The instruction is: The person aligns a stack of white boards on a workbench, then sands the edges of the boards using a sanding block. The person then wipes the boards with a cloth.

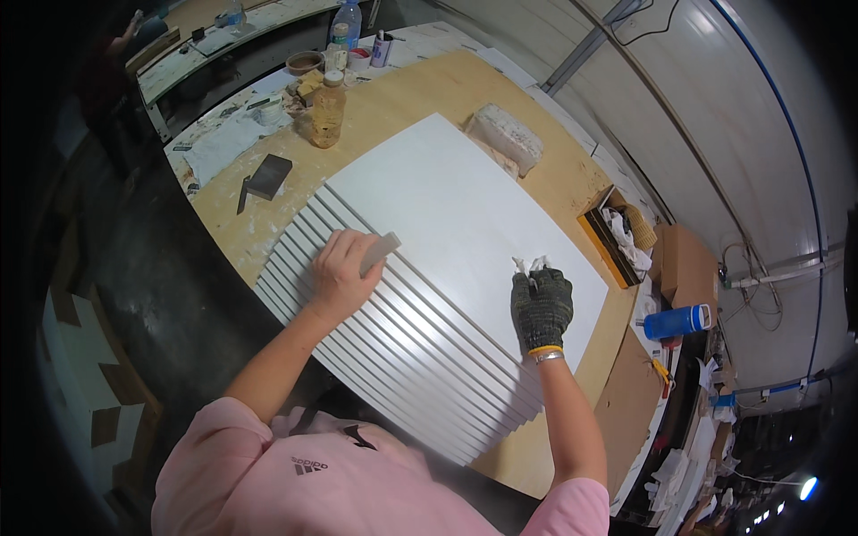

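A large white panel (456,192) lies on the table, its near part ribbed with parallel grooves. My bare left hand (340,277) rests on the grooved part, closed around a slim grey block (381,252) that sticks up beside the thumb. Over on the smooth part, toward the panel's right edge, is my right hand (542,308) in a dark knitted glove with a yellow cuff. Its fingers are bent down toward the surface. Small white bits (539,263) show at the fingertips; whether they are cloth or part of the glove is unclear.
A dark block (270,177) lies left of the panel. Beyond it stand a bottle of amber liquid (328,112) and a bowl (305,62). A whitish, dusty block (507,136) sits behind the panel. To the right are an open box (611,234) and a blue bottle (676,322).
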The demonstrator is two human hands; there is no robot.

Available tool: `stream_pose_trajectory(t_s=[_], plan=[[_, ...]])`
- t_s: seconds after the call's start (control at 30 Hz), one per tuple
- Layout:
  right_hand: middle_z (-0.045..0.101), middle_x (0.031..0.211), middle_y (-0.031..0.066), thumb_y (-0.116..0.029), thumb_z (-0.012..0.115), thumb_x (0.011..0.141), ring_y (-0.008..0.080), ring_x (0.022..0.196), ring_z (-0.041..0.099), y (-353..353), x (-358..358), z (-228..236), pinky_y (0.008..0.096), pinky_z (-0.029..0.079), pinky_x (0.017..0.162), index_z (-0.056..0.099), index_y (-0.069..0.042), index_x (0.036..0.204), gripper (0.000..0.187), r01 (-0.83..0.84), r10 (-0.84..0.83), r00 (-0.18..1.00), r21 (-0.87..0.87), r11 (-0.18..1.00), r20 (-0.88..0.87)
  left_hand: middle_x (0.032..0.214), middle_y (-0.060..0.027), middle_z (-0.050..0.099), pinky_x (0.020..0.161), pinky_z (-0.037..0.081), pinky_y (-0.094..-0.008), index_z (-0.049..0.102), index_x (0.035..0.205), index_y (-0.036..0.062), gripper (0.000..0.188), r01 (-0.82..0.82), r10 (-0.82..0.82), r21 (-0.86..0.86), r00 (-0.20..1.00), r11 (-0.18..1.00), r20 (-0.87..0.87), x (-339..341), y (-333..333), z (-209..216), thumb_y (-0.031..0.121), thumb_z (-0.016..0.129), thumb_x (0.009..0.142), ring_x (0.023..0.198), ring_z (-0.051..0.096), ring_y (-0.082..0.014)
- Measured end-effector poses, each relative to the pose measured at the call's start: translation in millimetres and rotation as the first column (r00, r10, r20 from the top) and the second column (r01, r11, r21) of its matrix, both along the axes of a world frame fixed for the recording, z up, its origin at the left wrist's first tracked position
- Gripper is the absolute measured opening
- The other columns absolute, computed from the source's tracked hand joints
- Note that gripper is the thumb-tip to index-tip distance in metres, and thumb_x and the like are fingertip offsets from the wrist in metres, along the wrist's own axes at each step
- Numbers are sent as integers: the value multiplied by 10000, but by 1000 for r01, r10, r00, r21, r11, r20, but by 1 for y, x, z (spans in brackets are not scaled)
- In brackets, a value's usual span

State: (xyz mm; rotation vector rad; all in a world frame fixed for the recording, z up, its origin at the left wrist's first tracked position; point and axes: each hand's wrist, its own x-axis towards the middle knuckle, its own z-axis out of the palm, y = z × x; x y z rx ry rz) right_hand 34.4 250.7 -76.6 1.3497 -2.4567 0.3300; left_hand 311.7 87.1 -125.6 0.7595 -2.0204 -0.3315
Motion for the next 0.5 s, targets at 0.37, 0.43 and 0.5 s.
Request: stream_pose_trajectory(t_s=[0.37, 0.43, 0.5], plan=[[678, 937, 148, -295, 676, 857, 348, 913, 610, 3, -1, -6, 474, 509, 816, 700, -53, 885, 245, -44, 47, 998, -74, 996, 33, 970, -107, 654, 762, 515, -410, 670, 1037, 57, 267, -377, 386, 148, 922, 915, -38, 46, -115, -6, 119, 762, 794, 900, 638, -332], [679, 908, 145, -295, 647, 864, 348, 890, 610, 2, -7, -2, 475, 503, 804, 692, -66, 843, 235, -71, 71, 997, 4, 997, 2, 964, -102, 656, 759, 514, -399, 673, 1032, 61, 252, -368, 386, 218, 921, 904, -48, 32, -100, -4, 124, 760, 803, 887, 642, -317], [683, 912, 145, -299, 622, 875, 347, 888, 613, 3, -17, 0, 472, 500, 798, 694, -71, 850, 240, -113, 123, 991, 176, 978, -49, 954, -96, 656, 757, 515, -392, 676, 1019, 65, 231, -355, 378, 258, 925, 899, -44, 11, -66, -8, 128, 756, 812, 874, 646, -300]])
